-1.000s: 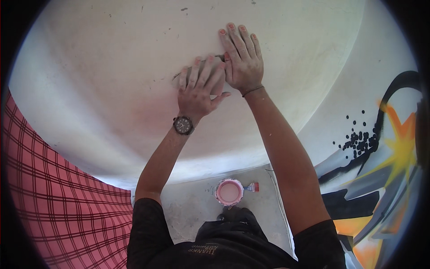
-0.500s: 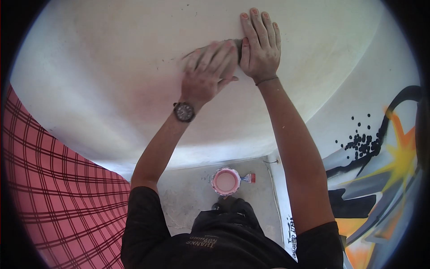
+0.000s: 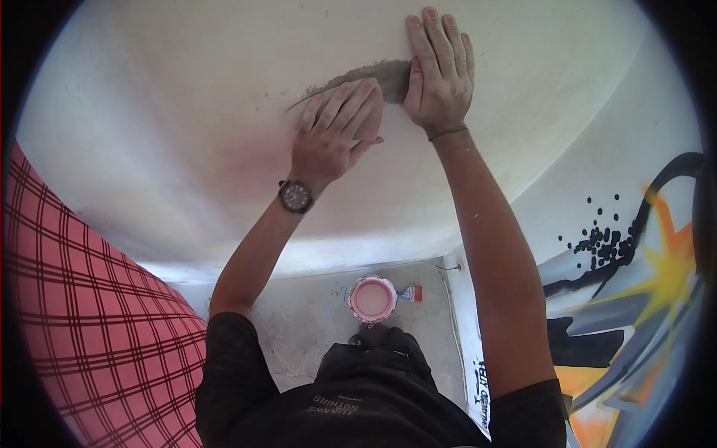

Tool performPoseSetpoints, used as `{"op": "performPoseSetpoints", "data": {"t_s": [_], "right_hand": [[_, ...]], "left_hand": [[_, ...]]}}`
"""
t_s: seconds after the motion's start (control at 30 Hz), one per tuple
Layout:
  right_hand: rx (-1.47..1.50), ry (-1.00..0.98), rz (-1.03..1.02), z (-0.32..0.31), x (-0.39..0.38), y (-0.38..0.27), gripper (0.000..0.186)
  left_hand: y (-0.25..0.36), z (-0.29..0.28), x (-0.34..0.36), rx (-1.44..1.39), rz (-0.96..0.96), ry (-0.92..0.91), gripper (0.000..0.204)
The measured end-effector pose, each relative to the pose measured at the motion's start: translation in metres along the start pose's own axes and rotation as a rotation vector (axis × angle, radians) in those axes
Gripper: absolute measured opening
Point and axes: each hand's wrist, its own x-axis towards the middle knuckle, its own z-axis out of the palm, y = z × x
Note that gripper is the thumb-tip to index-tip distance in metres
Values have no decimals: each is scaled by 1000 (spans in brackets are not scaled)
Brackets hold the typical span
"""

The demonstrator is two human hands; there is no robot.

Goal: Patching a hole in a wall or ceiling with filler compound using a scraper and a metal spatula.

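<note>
A white curved wall (image 3: 224, 97) fills the upper view, with a dark grey bare patch (image 3: 388, 72) that tapers to the left. My left hand (image 3: 334, 131), dusty and with a watch on its wrist, presses a thin pale sheet (image 3: 371, 119) against the wall at the patch's lower edge. Only a strip of that sheet shows beside the index finger and thumb; its kind is hard to make out. Flat on the wall at the patch's right end rests my right hand (image 3: 441, 78), fingers stretched out and coated in white dust, holding nothing.
On the grey floor (image 3: 299, 328) below stands a round paint bucket (image 3: 373, 299) with pink contents, and a paintbrush (image 3: 410, 294) lies beside it. A pink plaid surface (image 3: 97, 321) is at left. To the right rises a wall painted with graffiti (image 3: 665, 269).
My left hand, blurred before, has slid down and slightly left, uncovering more of the grey patch. My right hand stays flat on the wall, shifted only slightly in view.
</note>
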Motion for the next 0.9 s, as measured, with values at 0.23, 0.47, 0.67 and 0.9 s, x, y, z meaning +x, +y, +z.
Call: {"op": "performPoseSetpoints", "data": {"t_s": [0.23, 0.47, 0.67, 0.9], "right_hand": [[-15, -85, 8, -6, 7, -8, 48], [-37, -78, -19, 2, 13, -12, 47], [-88, -63, -43, 7, 12, -15, 46], [-51, -101, 1, 2, 12, -16, 47]], "left_hand": [[19, -10, 40, -86, -44, -21, 67], [-12, -4, -9, 17, -93, -6, 65], [-3, -1, 25, -39, -54, 62, 64], [-3, 2, -11, -71, -145, 19, 63]]}}
